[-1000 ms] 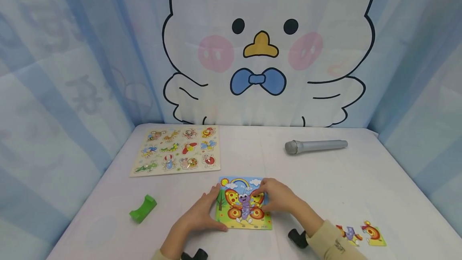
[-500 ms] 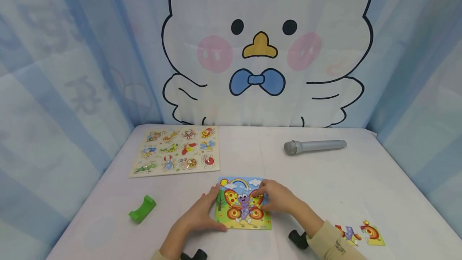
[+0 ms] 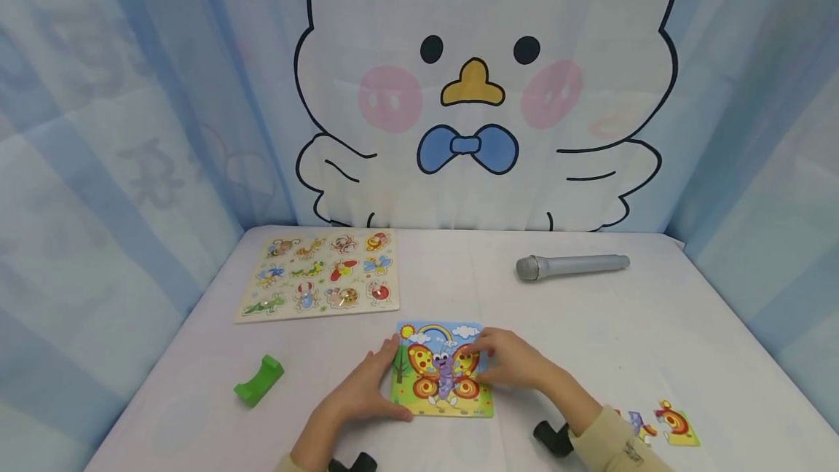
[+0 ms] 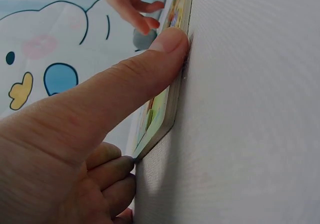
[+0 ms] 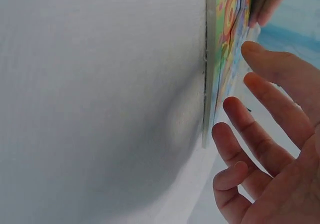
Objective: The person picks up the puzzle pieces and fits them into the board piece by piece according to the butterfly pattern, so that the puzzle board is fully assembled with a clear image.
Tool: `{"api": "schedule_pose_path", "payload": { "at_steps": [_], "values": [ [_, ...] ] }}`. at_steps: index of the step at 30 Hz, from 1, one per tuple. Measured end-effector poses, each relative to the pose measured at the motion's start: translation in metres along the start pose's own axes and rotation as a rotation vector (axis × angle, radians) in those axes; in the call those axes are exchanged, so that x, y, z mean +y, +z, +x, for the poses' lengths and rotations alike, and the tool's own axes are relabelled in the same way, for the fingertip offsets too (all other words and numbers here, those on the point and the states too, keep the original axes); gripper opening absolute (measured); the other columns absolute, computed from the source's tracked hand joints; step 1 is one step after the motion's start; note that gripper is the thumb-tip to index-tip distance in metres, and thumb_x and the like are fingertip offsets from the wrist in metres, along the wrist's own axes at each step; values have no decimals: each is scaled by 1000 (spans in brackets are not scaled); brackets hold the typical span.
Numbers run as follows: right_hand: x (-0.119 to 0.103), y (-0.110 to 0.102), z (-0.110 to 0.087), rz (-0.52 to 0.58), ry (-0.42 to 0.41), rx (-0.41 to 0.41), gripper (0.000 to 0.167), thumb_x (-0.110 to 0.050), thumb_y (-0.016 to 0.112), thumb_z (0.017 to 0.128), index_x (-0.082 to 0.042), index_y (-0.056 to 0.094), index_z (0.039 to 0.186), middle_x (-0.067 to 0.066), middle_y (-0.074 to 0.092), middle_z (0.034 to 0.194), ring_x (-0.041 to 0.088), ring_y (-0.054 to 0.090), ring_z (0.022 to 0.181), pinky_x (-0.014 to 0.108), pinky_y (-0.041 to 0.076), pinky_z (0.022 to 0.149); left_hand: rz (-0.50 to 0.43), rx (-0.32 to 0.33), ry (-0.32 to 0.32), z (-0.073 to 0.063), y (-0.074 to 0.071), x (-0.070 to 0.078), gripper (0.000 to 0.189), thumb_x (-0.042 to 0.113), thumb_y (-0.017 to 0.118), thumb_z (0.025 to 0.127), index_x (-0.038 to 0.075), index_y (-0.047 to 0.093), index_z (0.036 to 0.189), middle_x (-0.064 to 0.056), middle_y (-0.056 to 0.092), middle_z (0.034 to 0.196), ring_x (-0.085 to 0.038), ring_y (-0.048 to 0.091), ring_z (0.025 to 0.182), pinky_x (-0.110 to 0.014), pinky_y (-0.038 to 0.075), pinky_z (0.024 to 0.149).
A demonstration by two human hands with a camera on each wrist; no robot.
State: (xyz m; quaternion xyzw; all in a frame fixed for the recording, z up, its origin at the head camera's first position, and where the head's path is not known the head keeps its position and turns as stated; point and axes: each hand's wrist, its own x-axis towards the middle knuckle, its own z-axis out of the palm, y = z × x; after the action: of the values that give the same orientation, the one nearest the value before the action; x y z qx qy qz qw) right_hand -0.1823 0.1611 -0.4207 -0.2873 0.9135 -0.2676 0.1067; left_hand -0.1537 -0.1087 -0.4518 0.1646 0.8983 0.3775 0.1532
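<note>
A square butterfly jigsaw puzzle lies flat on the white table, front and centre. My left hand holds its lower left corner, thumb along the near edge and fingers at the left side. In the left wrist view, the thumb presses the puzzle's edge while the other fingers bend beside its corner. Over the puzzle's right side is my right hand. In the right wrist view its fingers are spread and loosely bent, apart from the puzzle, with nothing between them.
Two loose puzzle pieces lie at the right, one partly behind the right sleeve. A wooden insect board is at the back left, a grey microphone at the back right. A green curved block lies left.
My right hand has shifted slightly right and its fingers have drawn back a little from the puzzle. The right sleeve covers more of one loose piece. My left hand stays put.
</note>
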Motion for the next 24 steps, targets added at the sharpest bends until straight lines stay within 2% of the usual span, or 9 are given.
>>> {"api": "schedule_pose_path", "payload": {
  "at_steps": [4,11,24],
  "values": [
    [2,-6,-5,65,-10,5,39,-15,77,71,-5,68,107,1,59,95,18,50,78,26,45,63,8,2,0,0,0,1,120,41,85,54,0,18,144,-21,20,147,-33,18,136,-49,12,111],
    [7,-14,-21,87,19,14,41,-19,78,70,-6,67,107,3,60,99,18,51,80,28,46,65,12,0,-3,0,0,-1,119,41,85,55,0,18,144,-20,20,148,-33,18,136,-50,13,111],
    [36,-27,-73,83,106,33,52,-32,80,67,-9,64,111,-2,59,103,14,48,80,26,45,64,21,-10,-24,2,-1,1,120,41,85,54,2,17,145,-19,19,148,-32,17,136,-49,12,111]
  ]
}}
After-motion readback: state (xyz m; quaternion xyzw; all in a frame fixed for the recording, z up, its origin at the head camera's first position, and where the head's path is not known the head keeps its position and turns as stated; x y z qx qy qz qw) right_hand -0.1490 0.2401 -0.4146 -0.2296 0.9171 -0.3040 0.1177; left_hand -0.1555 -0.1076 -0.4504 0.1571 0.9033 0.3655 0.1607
